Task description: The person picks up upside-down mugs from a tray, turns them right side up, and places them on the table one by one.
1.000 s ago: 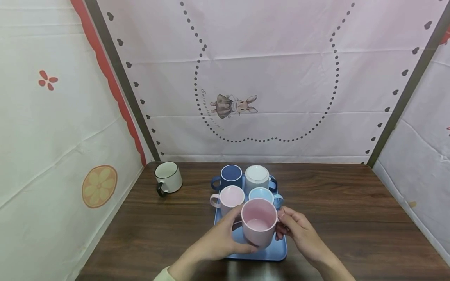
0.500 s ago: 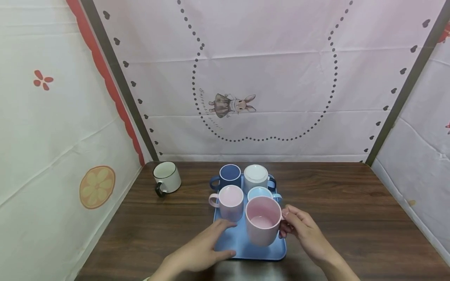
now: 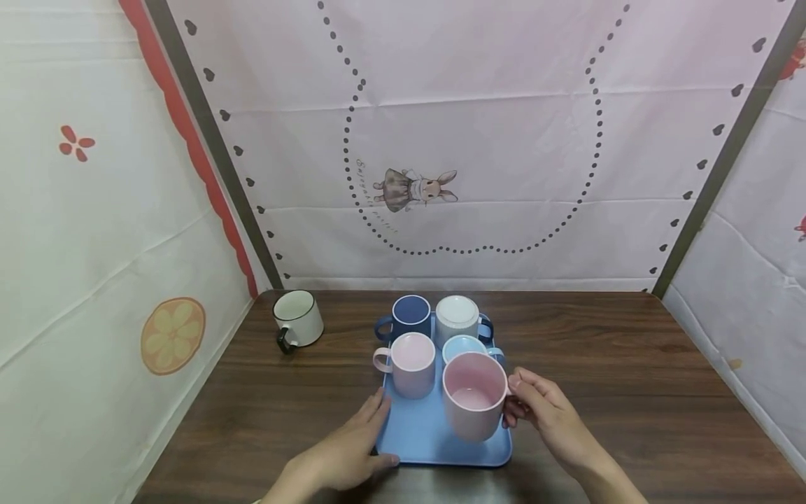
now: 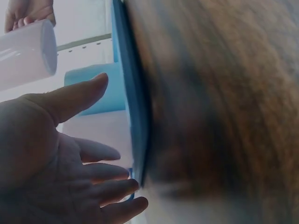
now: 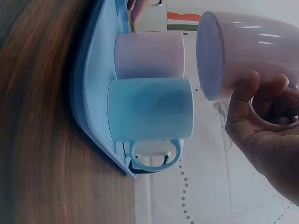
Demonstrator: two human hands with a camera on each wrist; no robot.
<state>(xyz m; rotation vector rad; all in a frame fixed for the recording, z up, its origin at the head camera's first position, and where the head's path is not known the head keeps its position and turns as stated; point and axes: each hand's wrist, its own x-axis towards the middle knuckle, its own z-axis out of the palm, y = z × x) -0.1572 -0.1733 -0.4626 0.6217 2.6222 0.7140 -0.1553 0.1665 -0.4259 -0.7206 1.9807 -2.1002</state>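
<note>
A large pink mug (image 3: 474, 396) is held upright by its handle in the right hand (image 3: 541, 413), just above the near right part of the blue tray (image 3: 415, 437). The tray's left edge is touched by the flat, straight-fingered left hand (image 3: 349, 455).

Pink mug (image 5: 252, 51) gripped by the right hand (image 5: 266, 135), above light-blue mug (image 5: 150, 109) on blue tray (image 5: 96, 70).

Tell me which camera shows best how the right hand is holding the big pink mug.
The right wrist view: the right hand curls its fingers through the handle of the big pink mug. The head view shows the mug whole above the blue tray, its handle hidden. The left wrist view catches only a corner.
</note>
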